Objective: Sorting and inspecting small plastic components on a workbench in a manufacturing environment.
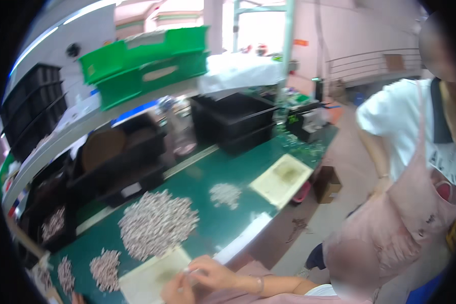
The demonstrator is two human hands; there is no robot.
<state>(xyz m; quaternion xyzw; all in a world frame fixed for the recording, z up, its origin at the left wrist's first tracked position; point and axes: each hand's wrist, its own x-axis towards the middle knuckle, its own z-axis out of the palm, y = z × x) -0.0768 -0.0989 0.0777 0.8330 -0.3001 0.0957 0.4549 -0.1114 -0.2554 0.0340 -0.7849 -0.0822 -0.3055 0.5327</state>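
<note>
My right hand (211, 274) and my left hand (178, 291) are close together over the near edge of a pale yellowish mat (142, 280). The fingers of both are bent and pinched. Something tiny and whitish shows between them, too small and blurred to name. Just beyond the mat lies a large heap of small pale pinkish-white pieces (157, 223). To its left are a smaller heap of similar pieces (105, 270) and a narrow one (66, 274). A little cluster of whiter pieces (225, 195) lies farther right on the green tabletop (213, 230).
Black bins (233, 119) line the table's back, under a shelf with green crates (144, 66). A second pale mat (282, 180) lies at the right. Beyond the table edge stands a person in a pink apron (390, 213), near a cardboard box (328, 185). Another person's fingertips (77, 298) show lower left.
</note>
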